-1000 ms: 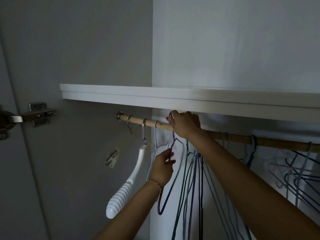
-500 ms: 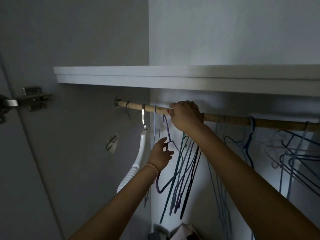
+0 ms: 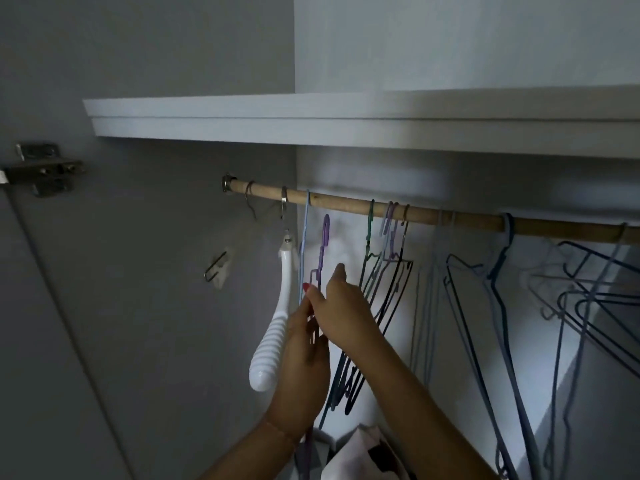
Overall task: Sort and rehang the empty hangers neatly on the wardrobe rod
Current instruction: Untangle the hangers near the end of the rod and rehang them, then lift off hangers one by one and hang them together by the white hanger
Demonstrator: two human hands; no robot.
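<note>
— Purple hanger: where does it hang?
— Upright below the rod, hook free, pinched by both the left hand and right hand; rod lies straight above.

My arms are bare all the way into view, no sleeves, no watch or rings that I can make out. There's red polish on one nail of my right hand, at the thumb tip; the other nails are too dim to tell. My left hand has a thin pale band at the wrist, maybe a bracelet, but it's blurred in the low light.
</note>
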